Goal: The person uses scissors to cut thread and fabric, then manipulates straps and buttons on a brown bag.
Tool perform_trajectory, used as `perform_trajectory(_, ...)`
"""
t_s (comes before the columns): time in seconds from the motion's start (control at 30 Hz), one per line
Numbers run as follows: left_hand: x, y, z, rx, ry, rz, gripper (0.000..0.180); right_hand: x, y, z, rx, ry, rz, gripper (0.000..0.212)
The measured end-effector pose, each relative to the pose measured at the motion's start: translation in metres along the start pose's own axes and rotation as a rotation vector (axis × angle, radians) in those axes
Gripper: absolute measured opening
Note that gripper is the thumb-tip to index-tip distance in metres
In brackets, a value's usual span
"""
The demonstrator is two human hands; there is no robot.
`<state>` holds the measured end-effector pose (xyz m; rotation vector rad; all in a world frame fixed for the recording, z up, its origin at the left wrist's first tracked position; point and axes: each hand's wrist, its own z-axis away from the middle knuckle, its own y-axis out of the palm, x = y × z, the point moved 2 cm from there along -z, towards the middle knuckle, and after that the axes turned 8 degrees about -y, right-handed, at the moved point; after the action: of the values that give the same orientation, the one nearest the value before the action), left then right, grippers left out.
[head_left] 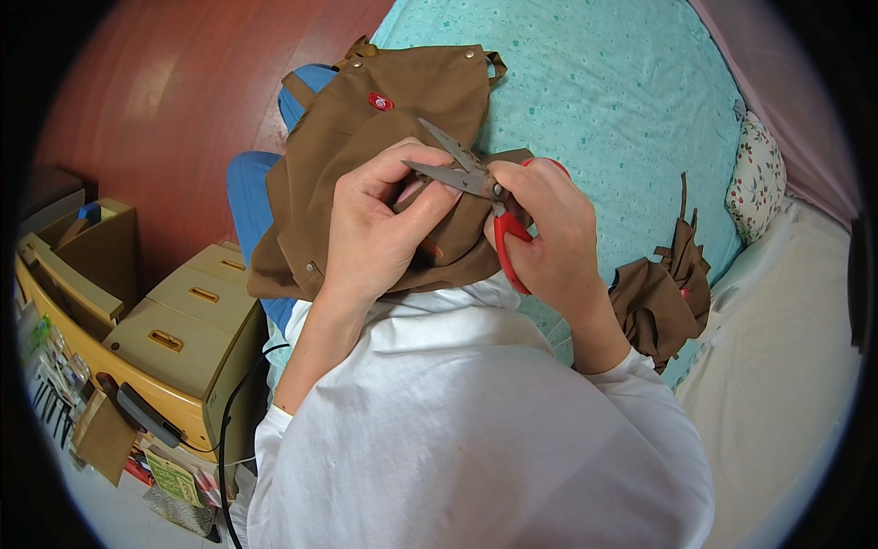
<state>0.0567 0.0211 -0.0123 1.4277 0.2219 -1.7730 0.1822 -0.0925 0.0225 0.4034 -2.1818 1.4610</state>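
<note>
A piece of brown cloth with metal snaps, straps and a small red label lies spread over my lap. My right hand grips a pair of red-handled scissors, their blades parted and pointing left. Fingers curled, my left hand is closed on a bunched part of the cloth, its thumb tip right at the lower blade. The exact bit between its fingertips is hidden by the blades and the hand itself.
Under my lap spreads a turquoise patterned bedspread. More brown cloth with straps lies to my right, near a floral pillow. On the left stand a beige drawer cabinet, a black cable and the reddish wooden floor.
</note>
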Motion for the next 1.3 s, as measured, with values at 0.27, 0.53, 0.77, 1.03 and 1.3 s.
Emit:
perform_trajectory(0.27,-0.004,-0.003,0.002,0.032,-0.150,-0.044,0.010,0.000,-0.001,0.001,0.014,0.010,0.016,0.041)
perform_trajectory(0.53,-0.002,-0.005,0.002,0.036,-0.079,0.014,0.009,0.001,0.000,0.000,0.009,-0.014,-0.003,0.040)
perform_trajectory(0.77,0.000,0.000,0.000,-0.009,0.008,0.083,0.005,0.003,-0.001,-0.002,0.022,-0.012,-0.005,0.039)
perform_trajectory(1.03,-0.003,-0.003,0.000,0.040,-0.047,0.031,0.006,0.003,0.000,0.000,0.005,0.089,-0.152,0.033)
perform_trajectory(1.3,-0.002,-0.004,0.000,0.016,-0.051,0.117,0.010,-0.005,-0.031,-0.054,0.014,0.327,-0.360,0.019)
